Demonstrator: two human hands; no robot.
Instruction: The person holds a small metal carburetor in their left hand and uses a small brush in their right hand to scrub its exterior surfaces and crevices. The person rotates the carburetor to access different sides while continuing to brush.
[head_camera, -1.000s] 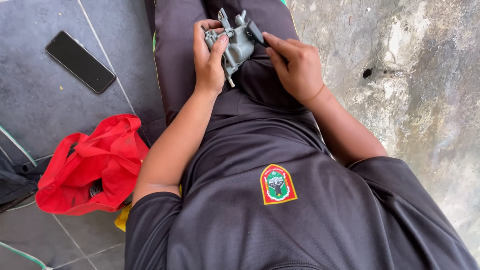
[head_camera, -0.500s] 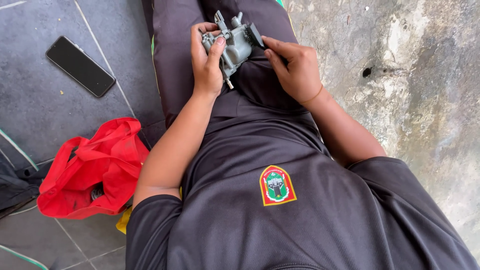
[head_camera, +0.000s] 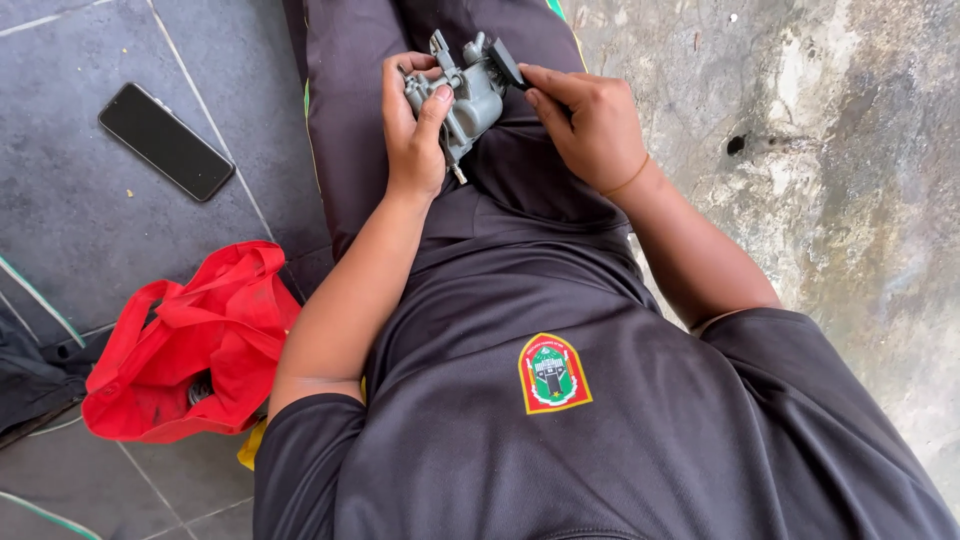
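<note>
A grey metal carburettor (head_camera: 472, 98) is held over my lap, above dark trousers. My left hand (head_camera: 412, 130) grips its left side, thumb pressed across the body. My right hand (head_camera: 592, 122) touches its right end, fingertips on a small black part (head_camera: 505, 62) at the top right. A thin brass pin sticks out below the carburettor body. My dark shirt with a sewn badge (head_camera: 552, 373) fills the lower view.
A black phone (head_camera: 166, 141) lies on the grey tiled floor at left. A red cloth bag (head_camera: 190, 350) sits beside my left elbow, with a dark bag (head_camera: 30, 385) at the far left edge. Rough concrete (head_camera: 840, 160) runs along the right.
The carburettor and both hands stay in nearly the same pose. My left thumb has shifted slightly on the body.
</note>
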